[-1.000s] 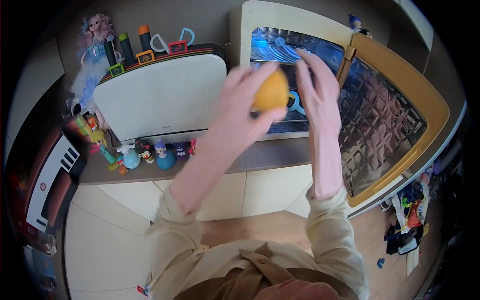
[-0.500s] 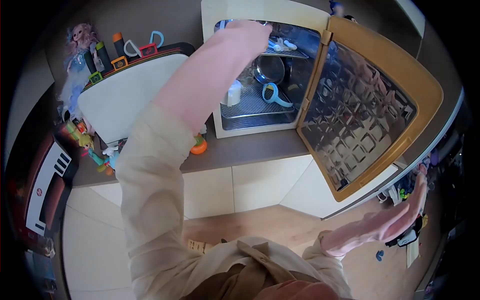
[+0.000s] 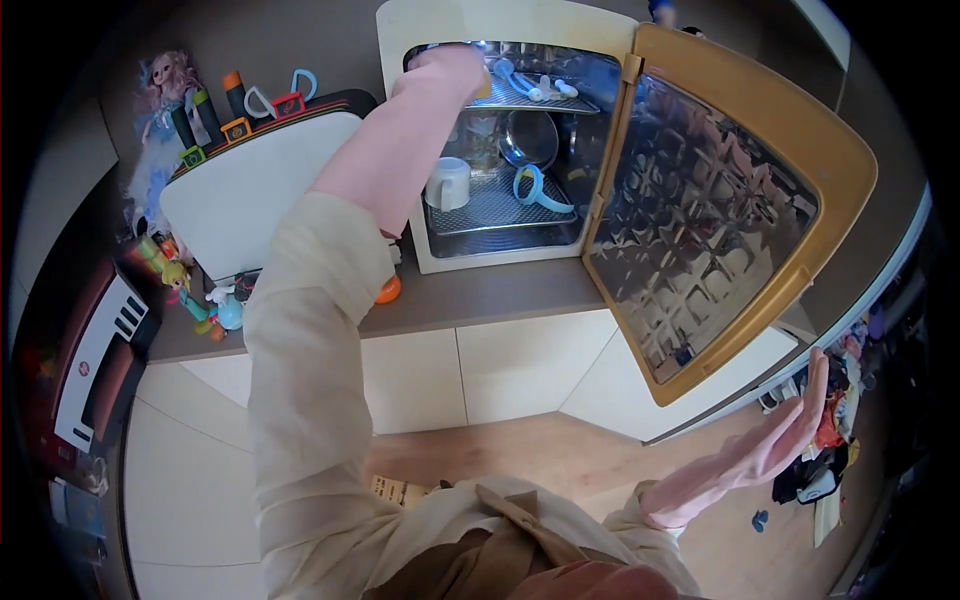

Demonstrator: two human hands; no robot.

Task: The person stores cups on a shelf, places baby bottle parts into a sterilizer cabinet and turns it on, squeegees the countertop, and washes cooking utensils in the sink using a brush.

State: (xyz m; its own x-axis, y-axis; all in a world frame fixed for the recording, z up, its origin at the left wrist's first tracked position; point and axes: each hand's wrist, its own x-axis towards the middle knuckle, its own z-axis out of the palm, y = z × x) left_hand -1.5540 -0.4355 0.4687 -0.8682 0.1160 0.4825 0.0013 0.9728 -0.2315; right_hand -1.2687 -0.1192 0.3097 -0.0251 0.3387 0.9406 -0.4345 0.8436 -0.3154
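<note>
Left hand [image 3: 452,68] in cabinet [image 3: 510,257], twelve o'clock; grip: cannot tell.
Right hand [image 3: 785,432] open at four o'clock (likely for balance).

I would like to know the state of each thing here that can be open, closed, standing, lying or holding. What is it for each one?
Cabinet door: wide open
Cupboard fronts: closed
White mug: standing on the lower rack
Blue ring-shaped item: lying on it
Round metal dish: tilted on edge
Left hand: inside cabinet, grip hidden
Right hand: open, empty
</note>
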